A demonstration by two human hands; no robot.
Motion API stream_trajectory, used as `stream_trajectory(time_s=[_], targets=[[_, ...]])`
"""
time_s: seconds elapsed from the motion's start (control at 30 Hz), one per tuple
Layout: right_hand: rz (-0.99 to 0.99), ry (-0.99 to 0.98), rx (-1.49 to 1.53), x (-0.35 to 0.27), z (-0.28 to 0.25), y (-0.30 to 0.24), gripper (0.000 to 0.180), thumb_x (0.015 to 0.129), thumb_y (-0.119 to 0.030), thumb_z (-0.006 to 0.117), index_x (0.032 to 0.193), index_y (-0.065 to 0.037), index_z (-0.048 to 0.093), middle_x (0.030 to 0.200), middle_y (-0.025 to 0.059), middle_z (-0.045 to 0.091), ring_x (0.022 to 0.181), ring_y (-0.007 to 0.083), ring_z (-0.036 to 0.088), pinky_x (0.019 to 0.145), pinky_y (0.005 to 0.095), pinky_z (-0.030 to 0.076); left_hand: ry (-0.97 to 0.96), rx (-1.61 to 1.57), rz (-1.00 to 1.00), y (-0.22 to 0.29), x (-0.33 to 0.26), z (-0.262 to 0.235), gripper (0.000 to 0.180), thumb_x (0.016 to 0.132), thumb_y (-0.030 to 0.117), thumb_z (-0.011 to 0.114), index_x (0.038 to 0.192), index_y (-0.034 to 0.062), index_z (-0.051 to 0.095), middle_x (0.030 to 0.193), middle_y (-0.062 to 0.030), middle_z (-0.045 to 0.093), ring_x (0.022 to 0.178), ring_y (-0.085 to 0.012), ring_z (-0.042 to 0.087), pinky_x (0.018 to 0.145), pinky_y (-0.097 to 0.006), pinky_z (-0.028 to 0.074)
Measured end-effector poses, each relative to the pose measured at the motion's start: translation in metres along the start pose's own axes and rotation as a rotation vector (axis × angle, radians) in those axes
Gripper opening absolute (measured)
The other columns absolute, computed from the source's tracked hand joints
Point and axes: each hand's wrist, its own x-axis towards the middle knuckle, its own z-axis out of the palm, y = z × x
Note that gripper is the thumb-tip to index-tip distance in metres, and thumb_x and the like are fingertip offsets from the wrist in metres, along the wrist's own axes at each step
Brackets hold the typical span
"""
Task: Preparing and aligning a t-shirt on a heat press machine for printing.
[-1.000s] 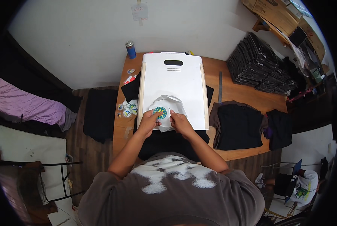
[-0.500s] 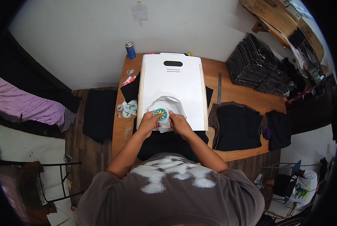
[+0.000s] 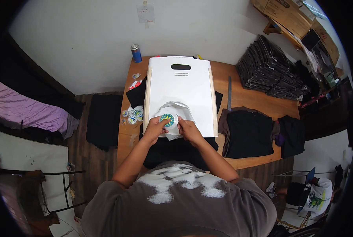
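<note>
A round blue-green patch (image 3: 167, 119) with a yellow middle and a dotted rim is pinched in my left hand (image 3: 154, 128), the thumb lying over its face. My right hand (image 3: 188, 129) is closed just beside it, a small gap apart; its fingertips point up and may grip something thin that I cannot make out. Under both hands lies a crumpled white sheet (image 3: 181, 107). It rests on the near end of a large white board (image 3: 179, 89) with an oval handle slot. Black cloth (image 3: 172, 152) hangs below the board, in front of me.
More round patches (image 3: 135, 115) lie left of the board on the wooden table (image 3: 255, 98). A blue can (image 3: 136, 53) stands at the far left corner. On the right are a metal ruler (image 3: 229, 93), folded black garments (image 3: 249, 133) and a tall black stack (image 3: 267, 69).
The patch and my left hand have shifted very slightly left. My right hand has moved a little away from the patch, so its fingertips stand apart from the rim.
</note>
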Motion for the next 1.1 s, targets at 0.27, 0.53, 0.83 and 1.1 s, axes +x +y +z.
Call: stream_trajectory(time_s=[0.27, 0.53, 0.83, 1.1], targets=[[0.002, -0.006, -0.008, -0.001, 0.001, -0.003, 0.05, 0.108, -0.053, 0.049, 0.079, -0.013, 0.056, 0.056, -0.0066, 0.039, 0.043, 0.0062, 0.029, 0.04, 0.0258, 0.022, 0.005, 0.051, -0.016, 0.005, -0.002, 0.002, 0.019, 0.099, 0.018, 0.069, 0.112, 0.0039, 0.072, 0.093, -0.0018, 0.072, 0.074, -0.0067, 0.063, 0.063, -0.022, 0.054], [-0.008, -0.003, -0.051, -0.001, -0.002, -0.005, 0.05, 0.108, -0.053, 0.049, 0.079, -0.013, 0.057, 0.056, -0.0066, 0.041, 0.043, 0.0057, 0.03, 0.04, 0.0253, 0.023, -0.002, 0.099, -0.029, 0.007, -0.001, 0.002, 0.019, 0.099, 0.017, 0.069, 0.112, 0.0029, 0.072, 0.093, -0.002, 0.072, 0.071, -0.0065, 0.062, 0.062, -0.021, 0.054], [-0.024, 0.014, -0.039, 0.002, -0.007, -0.002, 0.049, 0.108, -0.051, 0.049, 0.078, -0.012, 0.057, 0.057, -0.0064, 0.042, 0.043, 0.0057, 0.031, 0.04, 0.0258, 0.024, -0.011, 0.092, -0.022, 0.005, 0.0, -0.001, 0.02, 0.099, 0.016, 0.069, 0.112, 0.0027, 0.073, 0.093, -0.0024, 0.072, 0.072, -0.007, 0.063, 0.063, -0.021, 0.054], [-0.193, 0.01, -0.203, 0.004, -0.01, 0.007, 0.049, 0.108, -0.047, 0.053, 0.077, -0.009, 0.06, 0.058, -0.0059, 0.043, 0.05, 0.0049, 0.035, 0.047, 0.0245, 0.028, -0.013, 0.238, 0.045, 0.008, 0.005, -0.006, 0.024, 0.098, 0.019, 0.07, 0.113, -0.0002, 0.073, 0.097, -0.0047, 0.074, 0.08, -0.0098, 0.069, 0.065, -0.023, 0.058]])
